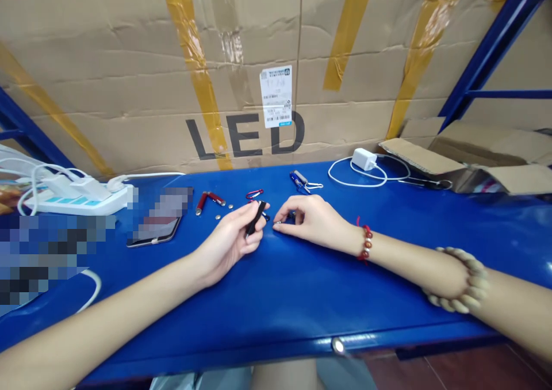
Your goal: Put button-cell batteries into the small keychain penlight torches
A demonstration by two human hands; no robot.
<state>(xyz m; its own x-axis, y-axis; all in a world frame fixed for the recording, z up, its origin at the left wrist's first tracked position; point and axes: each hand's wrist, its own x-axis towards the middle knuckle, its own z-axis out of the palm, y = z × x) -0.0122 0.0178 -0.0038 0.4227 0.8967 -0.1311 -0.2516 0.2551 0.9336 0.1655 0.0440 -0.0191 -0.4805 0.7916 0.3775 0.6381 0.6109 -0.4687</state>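
My left hand (237,237) is closed around a small black keychain flashlight (256,220), held tilted above the blue table. Just to its right, the thumb and index finger of my right hand (308,220) pinch a tiny silvery piece (278,223) that looks like a button cell, low over the tabletop. Behind my left fingers a red carabiner (254,194) lies on the table. Loose button cells (218,217) and two red flashlight tubes (201,203) lie to the left. Small dark parts between my hands are partly hidden by my fingers.
A phone (161,217) and a white power strip (86,197) with cables occupy the left. Blue and grey flashlights with a carabiner (301,182) lie beyond my right hand. A white charger (364,159) and an opened carton (457,154) stand at right; a large cardboard box (241,62) walls off the back.
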